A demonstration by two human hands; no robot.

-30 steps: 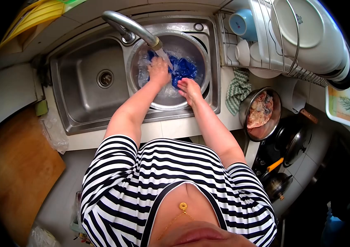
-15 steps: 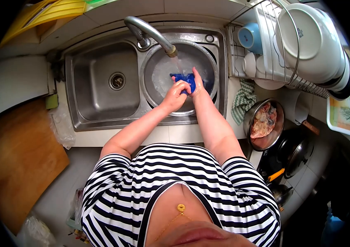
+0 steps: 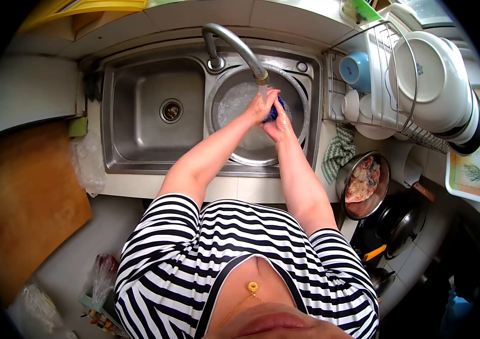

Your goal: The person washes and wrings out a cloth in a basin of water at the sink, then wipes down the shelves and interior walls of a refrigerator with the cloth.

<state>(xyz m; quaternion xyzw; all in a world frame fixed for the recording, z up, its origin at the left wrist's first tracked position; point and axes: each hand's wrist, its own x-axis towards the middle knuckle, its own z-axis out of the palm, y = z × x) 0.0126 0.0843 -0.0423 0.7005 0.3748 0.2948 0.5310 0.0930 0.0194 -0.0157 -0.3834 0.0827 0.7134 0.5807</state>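
Note:
Inside the round metal basin point(image 3: 213, 121), a crumpled blue cloth point(image 3: 274, 111) is pressed between my two hands, under the stream from the tap point(image 3: 261, 76). My left hand point(image 3: 259, 107) lies over the cloth from the left, its wet back in the running water, fingers together. From the right and below, my right hand point(image 3: 279, 129) grips the same cloth, palm toward the left hand. Only a strip of blue shows between them; the rest is covered. Sudsy water stands in the basin, which sits in the right bowl of the steel sink point(image 3: 155, 168).
To the left is a second sink bowl point(image 3: 138, 121) with a drain. A wire dish rack point(image 3: 387, 121) with plates, bowls and a blue cup point(image 3: 355, 71) stands right. Near it are a green checked cloth point(image 3: 339, 152), a metal bowl point(image 3: 385, 175) holding raw meat, and a cleaver point(image 3: 404, 161).
My left hand has moved up and right over the blue cloth, covering more of it. The hands are now pressed together directly under the tap's stream. The view has shifted slightly.

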